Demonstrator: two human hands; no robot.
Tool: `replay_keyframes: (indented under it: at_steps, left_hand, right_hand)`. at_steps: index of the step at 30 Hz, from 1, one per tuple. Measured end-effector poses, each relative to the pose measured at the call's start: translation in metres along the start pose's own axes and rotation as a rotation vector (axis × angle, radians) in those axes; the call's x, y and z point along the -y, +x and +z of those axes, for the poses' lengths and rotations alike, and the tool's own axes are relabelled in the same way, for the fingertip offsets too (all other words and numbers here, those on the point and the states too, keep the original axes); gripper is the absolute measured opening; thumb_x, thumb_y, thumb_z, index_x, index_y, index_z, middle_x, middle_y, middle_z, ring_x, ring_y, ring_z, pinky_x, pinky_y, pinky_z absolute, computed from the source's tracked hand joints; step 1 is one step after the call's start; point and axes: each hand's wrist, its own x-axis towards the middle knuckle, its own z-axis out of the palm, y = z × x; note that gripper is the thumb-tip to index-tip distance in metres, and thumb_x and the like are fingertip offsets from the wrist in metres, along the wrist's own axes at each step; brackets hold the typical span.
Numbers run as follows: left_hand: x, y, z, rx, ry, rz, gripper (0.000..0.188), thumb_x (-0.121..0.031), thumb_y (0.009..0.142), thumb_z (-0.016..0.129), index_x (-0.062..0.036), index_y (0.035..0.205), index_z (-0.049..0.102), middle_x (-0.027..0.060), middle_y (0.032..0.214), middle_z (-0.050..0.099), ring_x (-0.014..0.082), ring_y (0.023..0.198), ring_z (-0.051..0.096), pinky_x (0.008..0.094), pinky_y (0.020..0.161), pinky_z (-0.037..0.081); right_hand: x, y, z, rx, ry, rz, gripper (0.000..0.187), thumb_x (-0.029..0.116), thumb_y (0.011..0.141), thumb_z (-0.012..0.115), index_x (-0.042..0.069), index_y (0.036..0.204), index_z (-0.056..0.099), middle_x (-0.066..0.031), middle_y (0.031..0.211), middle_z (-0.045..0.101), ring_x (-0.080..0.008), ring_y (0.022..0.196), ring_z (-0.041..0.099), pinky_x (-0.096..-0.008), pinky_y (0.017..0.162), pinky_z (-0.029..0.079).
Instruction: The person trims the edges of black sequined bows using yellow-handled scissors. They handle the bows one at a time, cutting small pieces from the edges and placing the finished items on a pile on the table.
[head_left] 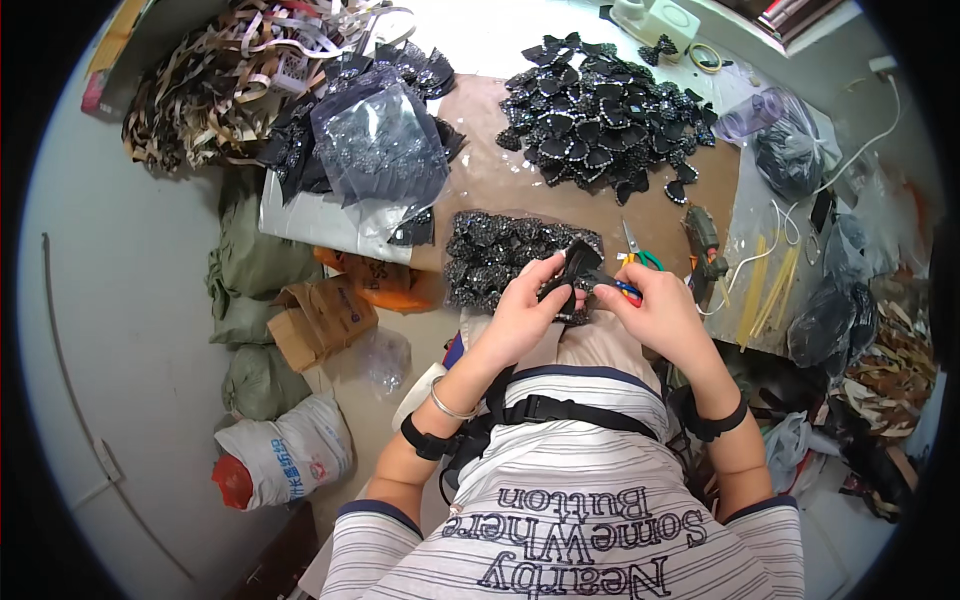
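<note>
Above the near edge of the counter (pixel 475 175), as seen in the head view, a black bow (pixel 582 262) is gripped between the thumb and fingers of the left hand (pixel 528 305), held up in front of a striped shirt (pixel 570 450). A small tool (pixel 628 291) with a blue and red handle is clamped in the right hand (pixel 660 305), whose fingertips are brought close beside the bow; whether bow and tool are touching cannot be told, as the spot is partly covered by the fingers.

Just beyond the left hand, along the near edge, rows of glittering dark bows (pixel 480 255) are laid out. Scissors (pixel 648 260) with green and yellow handles are set down just past the right hand. Toward the right edge, a dark greenish tool (pixel 705 235) is seen lying near yellow sticks (pixel 768 290), which are spread by the near right corner.

Toward the far edge, a broad pile of black bows (pixel 600 125) is heaped, and a roll of tape (pixel 705 58) is placed near the far right corner. At the left, more bows are partly covered by a clear plastic bag (pixel 385 150), while the far left corner is taken up by a tangle of ribbons (pixel 210 85). Below the left edge, a cardboard box (pixel 320 320) is stood on the floor.
</note>
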Motion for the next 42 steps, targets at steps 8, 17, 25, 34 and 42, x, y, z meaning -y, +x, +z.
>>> replay_keyframes:
  at_steps: [8, 17, 25, 34, 42]
  left_hand:
    - [-0.025, -0.010, -0.004, 0.094, -0.287, -0.098, 0.036, -0.008, 0.096, 0.045, -0.0003, 0.132, 0.046, 0.0070, 0.108, 0.062, 0.0123, 0.096, 0.061, 0.0266, 0.086, 0.049]
    - [-0.046, -0.016, 0.000, 0.122, -0.571, -0.229, 0.032, -0.011, 0.098, 0.043, 0.0003, 0.127, 0.048, 0.0084, 0.109, 0.062, 0.0138, 0.093, 0.062, 0.0273, 0.085, 0.050]
    - [-0.030, -0.013, 0.009, 0.048, -0.374, -0.119, 0.030, -0.008, 0.098, 0.043, 0.0009, 0.126, 0.049, 0.0068, 0.107, 0.062, 0.0116, 0.092, 0.060, 0.0264, 0.084, 0.050]
    - [-0.035, -0.011, 0.020, 0.020, -0.292, -0.030, 0.032, -0.008, 0.097, 0.044, 0.0014, 0.128, 0.048, 0.0069, 0.108, 0.061, 0.0133, 0.095, 0.062, 0.0278, 0.085, 0.051]
    - [-0.054, -0.013, 0.011, 0.225, -0.497, -0.228, 0.032, -0.010, 0.096, 0.044, 0.0022, 0.126, 0.049, 0.0077, 0.107, 0.062, 0.0127, 0.095, 0.061, 0.0278, 0.086, 0.049]
  right_hand:
    - [-0.005, 0.011, 0.000, 0.158, 0.287, -0.074, 0.031, 0.031, 0.080, 0.069, 0.001, 0.084, 0.065, -0.0140, 0.067, 0.062, -0.0238, 0.061, 0.061, -0.0329, 0.058, 0.046]
    - [-0.002, 0.001, 0.003, -0.006, 0.183, -0.206, 0.029, 0.030, 0.080, 0.070, 0.003, 0.083, 0.065, -0.0120, 0.061, 0.060, -0.0247, 0.056, 0.060, -0.0332, 0.054, 0.045]
    - [0.005, -0.006, 0.000, -0.020, 0.110, -0.096, 0.030, 0.033, 0.081, 0.069, 0.003, 0.080, 0.064, -0.0125, 0.061, 0.061, -0.0284, 0.057, 0.062, -0.0356, 0.054, 0.046]
    - [-0.012, -0.004, 0.006, 0.004, 0.330, -0.029, 0.030, 0.033, 0.082, 0.068, 0.002, 0.082, 0.065, -0.0110, 0.059, 0.057, -0.0240, 0.054, 0.057, -0.0316, 0.053, 0.042]
    - [-0.003, -0.002, -0.018, 0.045, 0.121, -0.252, 0.027, 0.030, 0.081, 0.069, 0.003, 0.082, 0.064, -0.0121, 0.063, 0.059, -0.0275, 0.058, 0.060, -0.0350, 0.055, 0.045]
